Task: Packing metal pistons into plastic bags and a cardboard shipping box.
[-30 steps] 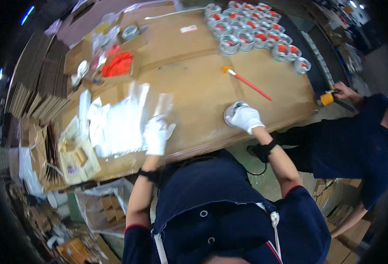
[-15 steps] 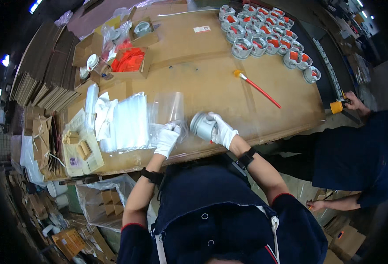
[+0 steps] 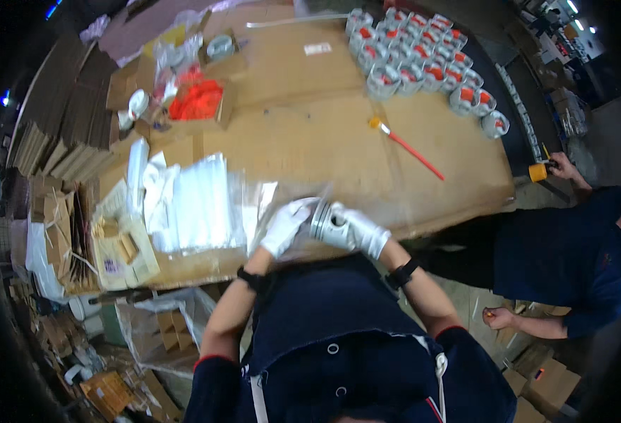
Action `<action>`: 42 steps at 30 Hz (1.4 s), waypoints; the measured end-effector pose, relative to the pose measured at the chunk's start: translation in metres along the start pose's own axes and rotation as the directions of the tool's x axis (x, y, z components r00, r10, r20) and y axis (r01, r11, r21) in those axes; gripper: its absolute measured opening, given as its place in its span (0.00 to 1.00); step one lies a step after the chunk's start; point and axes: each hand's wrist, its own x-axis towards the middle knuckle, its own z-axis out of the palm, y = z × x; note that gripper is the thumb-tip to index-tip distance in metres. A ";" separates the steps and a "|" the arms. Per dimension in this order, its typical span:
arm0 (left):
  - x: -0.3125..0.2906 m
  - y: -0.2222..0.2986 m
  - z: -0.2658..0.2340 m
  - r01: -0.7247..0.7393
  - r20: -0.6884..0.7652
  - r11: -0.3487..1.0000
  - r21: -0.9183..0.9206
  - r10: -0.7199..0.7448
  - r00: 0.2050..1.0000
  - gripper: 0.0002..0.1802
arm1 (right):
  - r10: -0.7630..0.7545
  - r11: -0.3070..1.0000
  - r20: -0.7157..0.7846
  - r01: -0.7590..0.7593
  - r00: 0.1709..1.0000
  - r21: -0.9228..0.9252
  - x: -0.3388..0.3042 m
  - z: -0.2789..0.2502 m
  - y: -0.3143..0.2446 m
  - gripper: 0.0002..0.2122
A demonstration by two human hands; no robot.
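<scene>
A grey metal piston (image 3: 329, 225) with ring grooves lies in my right hand (image 3: 367, 233); the white-gloved fingers are wrapped round its skirt. My left hand (image 3: 286, 225), gloved too, pinches a clear plastic bag (image 3: 302, 192) just left of the piston. The piston's crown faces the bag and is at its edge; I cannot tell whether it is inside. To the left of my left hand lies a stack of clear plastic bags (image 3: 201, 204), with a crumpled white cloth (image 3: 159, 190) beside it.
Several pistons (image 3: 383, 81) with red pieces stand at the table's far right. A red-handled brush (image 3: 416, 156) lies before them. A box of red pieces (image 3: 196, 102) and stacked cardboard (image 3: 60, 123) are at left. Another person (image 3: 564, 254) stands at right, one hand on a yellow-ended tool.
The piston and my left hand have come together, and the piston has tilted its side upward. The bag has shifted right with my left hand. The whole view has moved slightly.
</scene>
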 end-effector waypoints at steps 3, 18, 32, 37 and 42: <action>-0.004 0.009 -0.013 -0.018 -0.113 0.990 -0.138 0.002 0.994 0.16 | 0.099 0.776 0.222 -0.215 0.970 0.593 0.006 -0.003 0.007 0.12; 0.001 -0.036 0.007 -0.048 0.059 0.837 0.545 0.019 0.998 0.12 | 0.016 0.996 0.213 0.001 0.977 -0.084 -0.043 0.002 -0.031 0.17; -0.016 -0.017 -0.007 0.055 -0.286 0.747 0.662 0.185 0.940 0.12 | -0.014 0.999 0.008 0.013 1.000 0.040 0.010 0.016 -0.010 0.16; -0.035 -0.027 -0.009 0.038 -0.089 0.788 0.614 0.021 0.996 0.11 | 0.049 0.995 0.229 -0.027 0.972 -0.099 -0.029 0.025 -0.035 0.15; -0.029 -0.009 -0.022 -0.098 -0.145 0.973 -0.207 0.068 0.987 0.17 | 0.214 0.972 0.090 -0.221 0.973 0.080 0.011 0.022 0.000 0.15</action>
